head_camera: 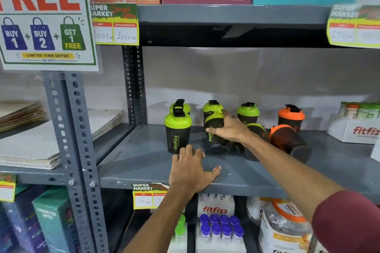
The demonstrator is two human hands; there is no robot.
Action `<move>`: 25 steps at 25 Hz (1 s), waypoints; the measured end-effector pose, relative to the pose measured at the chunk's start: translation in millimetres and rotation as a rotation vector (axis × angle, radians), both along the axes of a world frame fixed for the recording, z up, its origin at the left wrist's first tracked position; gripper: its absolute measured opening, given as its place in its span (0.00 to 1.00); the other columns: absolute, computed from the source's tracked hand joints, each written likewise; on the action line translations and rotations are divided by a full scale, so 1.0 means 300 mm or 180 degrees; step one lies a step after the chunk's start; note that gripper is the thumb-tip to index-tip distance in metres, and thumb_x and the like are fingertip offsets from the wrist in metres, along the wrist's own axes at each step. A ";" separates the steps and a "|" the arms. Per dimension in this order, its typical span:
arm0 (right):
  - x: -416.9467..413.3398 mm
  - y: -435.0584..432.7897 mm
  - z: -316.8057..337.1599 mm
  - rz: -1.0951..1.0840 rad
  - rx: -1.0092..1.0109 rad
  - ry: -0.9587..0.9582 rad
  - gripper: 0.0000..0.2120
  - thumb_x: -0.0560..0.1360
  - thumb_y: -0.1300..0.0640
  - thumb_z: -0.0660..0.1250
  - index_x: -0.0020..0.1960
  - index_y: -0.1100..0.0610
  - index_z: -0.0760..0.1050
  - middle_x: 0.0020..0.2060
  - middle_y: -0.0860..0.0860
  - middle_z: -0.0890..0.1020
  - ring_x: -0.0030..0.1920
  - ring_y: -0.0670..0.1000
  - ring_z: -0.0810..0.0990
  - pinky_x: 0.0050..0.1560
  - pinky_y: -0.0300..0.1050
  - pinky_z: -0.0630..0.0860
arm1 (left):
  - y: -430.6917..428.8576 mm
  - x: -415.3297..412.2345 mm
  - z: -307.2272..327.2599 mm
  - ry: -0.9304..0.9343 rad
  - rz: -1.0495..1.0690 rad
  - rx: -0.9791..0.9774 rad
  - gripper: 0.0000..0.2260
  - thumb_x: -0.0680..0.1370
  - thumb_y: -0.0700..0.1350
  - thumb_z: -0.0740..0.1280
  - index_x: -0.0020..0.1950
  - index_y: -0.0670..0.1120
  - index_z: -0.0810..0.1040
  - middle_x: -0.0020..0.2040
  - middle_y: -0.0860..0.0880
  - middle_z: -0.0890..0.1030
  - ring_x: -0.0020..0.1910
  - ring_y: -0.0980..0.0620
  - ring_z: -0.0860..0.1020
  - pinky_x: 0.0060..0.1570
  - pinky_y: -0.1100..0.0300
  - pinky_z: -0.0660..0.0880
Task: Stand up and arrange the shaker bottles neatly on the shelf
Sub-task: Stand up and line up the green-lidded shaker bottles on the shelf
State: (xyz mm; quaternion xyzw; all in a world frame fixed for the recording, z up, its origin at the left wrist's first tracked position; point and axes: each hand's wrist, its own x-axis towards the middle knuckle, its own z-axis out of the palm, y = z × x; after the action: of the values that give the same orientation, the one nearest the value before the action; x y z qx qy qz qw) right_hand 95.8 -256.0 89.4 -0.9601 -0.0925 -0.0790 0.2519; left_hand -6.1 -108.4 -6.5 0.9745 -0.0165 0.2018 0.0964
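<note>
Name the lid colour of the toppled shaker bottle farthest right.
Orange lid on a dark body, clearest in the head view.

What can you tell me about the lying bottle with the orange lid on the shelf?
The orange-lidded bottle lies on its side on the grey shelf, at the right end of the fallen group. Its body looks like dark plastic; the lid points back and left, the base towards the camera. Neither hand touches it. A fallen dark bottle lies close on its left.

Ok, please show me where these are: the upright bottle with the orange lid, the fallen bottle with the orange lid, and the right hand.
upright orange-lid bottle (291,114), head view, on its orange lid.
fallen orange-lid bottle (294,144), head view, on its dark body.
right hand (228,129), head view, on the back of the hand.
</note>
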 end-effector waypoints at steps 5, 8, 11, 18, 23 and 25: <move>-0.037 -0.032 -0.075 0.0461 0.0597 -0.0613 0.51 0.64 0.45 0.80 0.77 0.46 0.53 0.73 0.59 0.58 0.69 0.66 0.72 0.69 0.56 0.70 | 0.007 0.012 -0.016 -0.0053 0.0058 0.0021 0.34 0.70 0.76 0.52 0.65 0.55 0.73 0.61 0.50 0.70 0.64 0.48 0.67 0.64 0.48 0.64; -0.063 -0.036 -0.119 0.0659 0.0662 -0.0882 0.48 0.63 0.48 0.81 0.73 0.41 0.54 0.68 0.53 0.60 0.66 0.65 0.73 0.66 0.58 0.72 | 0.000 0.007 -0.017 -0.0119 0.0084 0.0064 0.32 0.72 0.74 0.54 0.66 0.55 0.73 0.62 0.50 0.70 0.64 0.47 0.67 0.63 0.48 0.64; -0.070 -0.041 -0.131 0.0630 0.0563 -0.0937 0.48 0.65 0.38 0.77 0.76 0.40 0.52 0.69 0.51 0.60 0.69 0.61 0.71 0.65 0.58 0.73 | 0.000 0.001 -0.018 -0.0140 0.0082 0.0038 0.32 0.72 0.74 0.54 0.66 0.55 0.73 0.62 0.51 0.70 0.64 0.48 0.67 0.63 0.49 0.64; -0.053 -0.023 -0.049 -0.0106 0.0863 -0.1389 0.31 0.74 0.32 0.61 0.68 0.51 0.72 0.62 0.52 0.72 0.67 0.58 0.70 0.65 0.61 0.68 | 0.003 0.000 -0.019 -0.0151 0.0060 -0.0047 0.32 0.72 0.75 0.54 0.66 0.56 0.73 0.62 0.51 0.70 0.64 0.49 0.67 0.64 0.49 0.64; -0.045 -0.012 -0.066 0.0216 0.1148 -0.1134 0.23 0.81 0.43 0.59 0.71 0.53 0.72 0.67 0.51 0.74 0.71 0.55 0.69 0.69 0.64 0.63 | 0.002 0.004 -0.016 -0.0106 0.0064 -0.0032 0.32 0.72 0.75 0.54 0.66 0.56 0.73 0.62 0.51 0.70 0.64 0.49 0.67 0.64 0.48 0.64; -0.047 -0.018 -0.060 0.0343 0.1168 -0.0901 0.23 0.82 0.44 0.55 0.75 0.52 0.68 0.73 0.51 0.70 0.74 0.55 0.65 0.72 0.65 0.58 | 0.004 0.002 -0.012 -0.0076 0.0045 -0.0048 0.32 0.72 0.75 0.54 0.66 0.56 0.73 0.62 0.51 0.70 0.64 0.49 0.67 0.64 0.48 0.64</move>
State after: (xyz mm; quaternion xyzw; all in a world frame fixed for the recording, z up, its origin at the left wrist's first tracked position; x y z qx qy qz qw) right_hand 81.7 -261.5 71.3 -0.8713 -0.1620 -0.2147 0.4106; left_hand -5.5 -107.1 -10.2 0.9714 -0.0092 0.2142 0.1021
